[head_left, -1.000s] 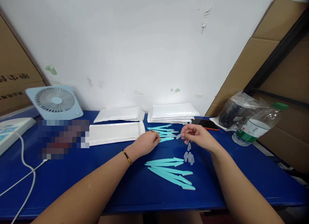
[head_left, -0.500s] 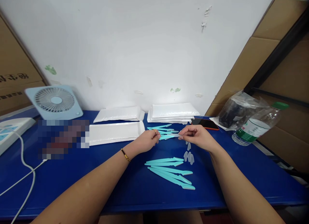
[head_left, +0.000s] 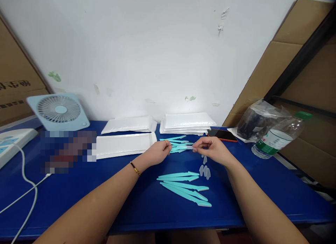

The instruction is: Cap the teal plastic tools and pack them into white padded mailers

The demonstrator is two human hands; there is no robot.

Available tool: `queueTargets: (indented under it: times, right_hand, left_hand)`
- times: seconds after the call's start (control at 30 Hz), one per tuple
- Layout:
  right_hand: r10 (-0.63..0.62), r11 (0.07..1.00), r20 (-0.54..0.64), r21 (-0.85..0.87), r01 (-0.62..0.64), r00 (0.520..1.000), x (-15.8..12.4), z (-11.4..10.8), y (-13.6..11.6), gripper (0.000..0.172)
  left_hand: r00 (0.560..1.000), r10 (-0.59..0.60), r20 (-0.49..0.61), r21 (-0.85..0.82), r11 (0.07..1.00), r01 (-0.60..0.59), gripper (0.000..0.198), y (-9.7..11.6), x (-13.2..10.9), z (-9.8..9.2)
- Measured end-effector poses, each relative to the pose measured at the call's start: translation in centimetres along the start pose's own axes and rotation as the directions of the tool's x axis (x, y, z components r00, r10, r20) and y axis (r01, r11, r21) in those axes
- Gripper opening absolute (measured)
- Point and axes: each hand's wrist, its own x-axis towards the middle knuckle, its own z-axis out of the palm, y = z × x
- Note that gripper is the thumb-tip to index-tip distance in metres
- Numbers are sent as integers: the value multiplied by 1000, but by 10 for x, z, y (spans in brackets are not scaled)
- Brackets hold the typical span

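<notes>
My left hand (head_left: 156, 153) is closed on the handle of a teal razor (head_left: 181, 148), held just above the blue table (head_left: 78, 188). My right hand (head_left: 210, 148) pinches a small clear cap at that razor's tip. Behind the hands lies a loose pile of teal razors (head_left: 175, 140). In front of them several capped teal razors (head_left: 185, 188) lie side by side. A few clear caps (head_left: 205, 170) lie under my right wrist.
White pouches lie behind: one flat (head_left: 123, 144), a small stack (head_left: 130, 124), a bigger stack (head_left: 187, 122). A phone (head_left: 223, 134), a plastic bag (head_left: 258, 121) and a water bottle (head_left: 278, 137) sit right. A fan (head_left: 60, 111) and white cable (head_left: 23, 198) are left.
My right hand has brought the clear cap leftward onto the tip of the razor held by my left hand. The left hand shifted slightly left.
</notes>
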Motion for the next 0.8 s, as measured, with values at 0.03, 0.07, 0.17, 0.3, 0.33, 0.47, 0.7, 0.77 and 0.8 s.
queueTargets:
  times: [0.03,0.07,0.17,0.3,0.33,0.47,0.7,0.77,0.8]
  right_hand:
    - [-2,1000,16,5,2,1000,1,4,1,21]
    - [-6,1000,35,5,6,999,2,7,1,21]
    - [-30,998,98,-43,34,995,3,9,0,21]
    - [-98,940,7,-327,95,995,-1,-15,-3,17]
    - [-96,908,-18,-412,80,995,-2,-22,-2,16]
    - [28,802,32,-598,-4,999,-3,-39,12,12]
    - [136,852,45,-515,-93,990,1,-29,24,15]
    - [122,890,18,-444,-101,992,0,-27,18,18]
    - [98,910,2,-404,-89,995,-1,-26,14,19]
  left_hand:
    - [1000,6,5,-2,1000,-6,30,1,0,1]
    - [1000,15,12,-1,1000,-15,29,2,0,2]
    - [998,54,28,32,998,-55,28,4,0,6]
    - [981,147,-129,180,976,-123,22,7,-1,9]
    - [973,168,-160,208,969,-133,22,8,-2,8]
    - [982,172,76,176,967,-183,23,17,-13,6]
    - [982,54,182,216,972,-94,16,24,-19,11]
    - [993,39,112,212,975,-62,17,21,-17,11]
    - [996,30,85,175,984,-44,19,19,-15,10]
